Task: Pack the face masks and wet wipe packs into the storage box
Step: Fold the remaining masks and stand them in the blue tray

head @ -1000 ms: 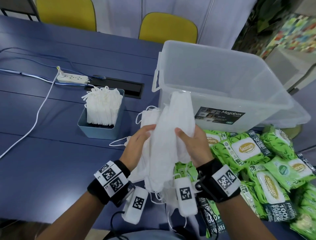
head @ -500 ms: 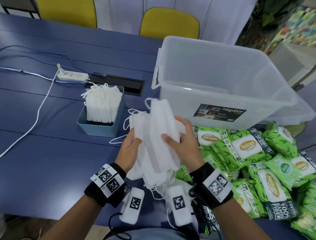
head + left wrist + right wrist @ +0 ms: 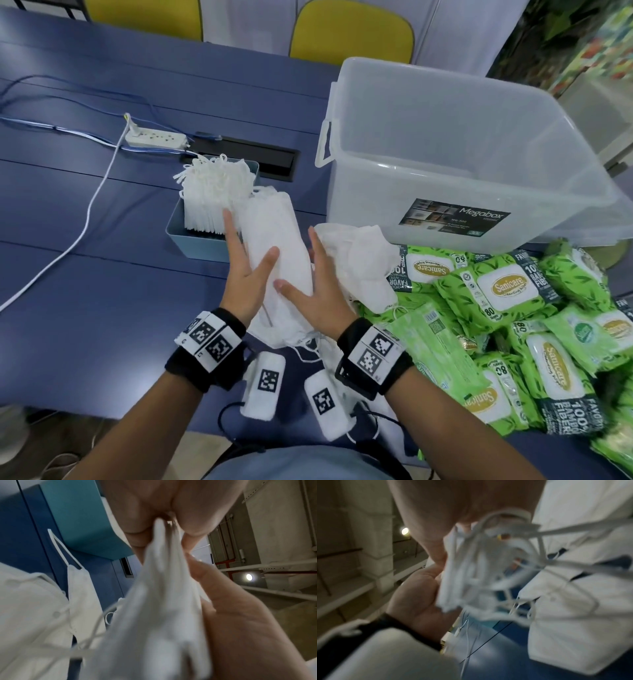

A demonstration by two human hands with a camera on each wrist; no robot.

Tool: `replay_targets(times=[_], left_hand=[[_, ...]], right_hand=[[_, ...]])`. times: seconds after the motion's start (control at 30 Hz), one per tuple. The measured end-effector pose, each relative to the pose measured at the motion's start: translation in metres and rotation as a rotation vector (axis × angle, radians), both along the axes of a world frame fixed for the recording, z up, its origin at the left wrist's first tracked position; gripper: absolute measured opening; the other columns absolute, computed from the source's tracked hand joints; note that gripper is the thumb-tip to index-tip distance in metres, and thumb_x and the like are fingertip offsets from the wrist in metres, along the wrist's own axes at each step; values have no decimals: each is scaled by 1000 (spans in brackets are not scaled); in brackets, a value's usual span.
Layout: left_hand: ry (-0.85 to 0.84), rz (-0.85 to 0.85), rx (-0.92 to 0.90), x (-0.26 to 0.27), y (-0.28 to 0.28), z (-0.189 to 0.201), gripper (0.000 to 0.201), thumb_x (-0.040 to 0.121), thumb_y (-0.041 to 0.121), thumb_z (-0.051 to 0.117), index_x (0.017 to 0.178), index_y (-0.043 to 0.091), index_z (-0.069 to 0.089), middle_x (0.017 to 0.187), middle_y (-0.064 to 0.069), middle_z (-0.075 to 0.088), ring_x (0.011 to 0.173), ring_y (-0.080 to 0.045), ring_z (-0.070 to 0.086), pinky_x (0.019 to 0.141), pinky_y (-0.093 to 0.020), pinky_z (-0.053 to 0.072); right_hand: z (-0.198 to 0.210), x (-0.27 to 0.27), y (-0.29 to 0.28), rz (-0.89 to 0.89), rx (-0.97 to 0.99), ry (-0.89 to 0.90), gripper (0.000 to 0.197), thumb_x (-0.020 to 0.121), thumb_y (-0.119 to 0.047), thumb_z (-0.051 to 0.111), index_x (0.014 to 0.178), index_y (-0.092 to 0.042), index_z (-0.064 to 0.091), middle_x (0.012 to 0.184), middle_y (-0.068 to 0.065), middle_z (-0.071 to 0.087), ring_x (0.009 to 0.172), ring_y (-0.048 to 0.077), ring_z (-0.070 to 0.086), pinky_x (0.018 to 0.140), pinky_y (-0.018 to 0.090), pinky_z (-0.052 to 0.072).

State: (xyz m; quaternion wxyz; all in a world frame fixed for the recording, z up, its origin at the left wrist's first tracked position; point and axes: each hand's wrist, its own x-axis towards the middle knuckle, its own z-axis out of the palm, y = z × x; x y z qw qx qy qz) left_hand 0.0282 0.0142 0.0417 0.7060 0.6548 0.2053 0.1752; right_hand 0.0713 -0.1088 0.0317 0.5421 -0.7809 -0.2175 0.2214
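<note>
Hands, the left hand [image 3: 245,277] and right hand [image 3: 317,291], press flat with straight fingers on either side of a stack of face masks [image 3: 277,260] just left of the empty storage box [image 3: 479,164].

Both wrist views are blurred: the stack of face masks [image 3: 154,615] smears into white folds, and its ear loops [image 3: 505,563] tangle indistinctly. In the head view the wet wipe packs [image 3: 507,291] run off the right edge, and the storage box [image 3: 479,144] floor shows only hazily through its walls.
</note>
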Motion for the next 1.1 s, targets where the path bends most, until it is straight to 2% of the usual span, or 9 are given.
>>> replay_targets(times=[0.1,0.2,0.33,0.47,0.67,0.77,0.9,1.03,1.1], left_hand=[[30,-37,7,-7,6,2,104,77,35,67,150,36,-7,159,10,13,143,-5,23,118,-38,24],[116,-46,40,-22,20,-4,92,65,33,75,144,27,29,143,6,45,130,-10,45,110,-42,38],[203,121,36,-43,42,-19,98,48,46,75,134,17,40,131,-2,54,121,-19,53,103,-50,43],[211,189,27,-57,59,-21,96,46,47,75,132,19,43,124,3,56,113,-17,55,100,-44,45],[231,230,43,-72,70,-26,90,54,43,76,136,22,45,129,3,58,118,-19,55,103,-49,44],[240,242,85,-77,74,-28,93,61,39,75,144,25,35,144,5,45,131,-15,45,110,-47,36],[181,213,142,-75,74,-29,98,72,26,69,150,31,10,157,10,20,142,-5,24,118,-34,21],[176,122,286,-71,72,-26,54,87,9,68,131,34,48,128,25,53,115,7,48,105,-21,35],[182,102,271,-69,71,-26,34,87,11,68,112,34,64,114,23,63,102,9,56,99,-22,44]], right_hand=[[-7,-5,8,156,0,100,101,86,-19,68,150,-27,-10,143,-16,25,128,-1,31,99,8,26],[-11,-6,11,241,-49,50,100,85,-20,69,150,-29,-6,135,-18,33,122,5,43,96,10,35],[-12,6,17,325,-176,19,73,84,-31,70,145,-26,30,128,-3,46,100,1,47,87,12,37],[-47,61,19,157,-405,-178,36,88,-21,64,122,-11,58,123,11,49,114,24,47,104,32,36],[-81,110,33,335,-872,-266,69,73,-13,72,135,-18,43,130,16,39,116,32,47,99,35,42],[-88,111,39,307,-829,-205,61,72,-5,67,129,-18,47,123,11,53,109,28,55,91,31,47],[-80,110,43,314,-893,-287,21,73,-8,62,90,-20,59,93,2,59,94,25,59,76,28,47],[-59,110,38,174,-689,-326,16,73,-16,71,69,-19,55,81,-1,53,87,23,52,75,29,42],[-38,111,32,28,-471,-301,13,76,-19,74,77,-13,63,84,1,57,82,20,52,74,27,40]])
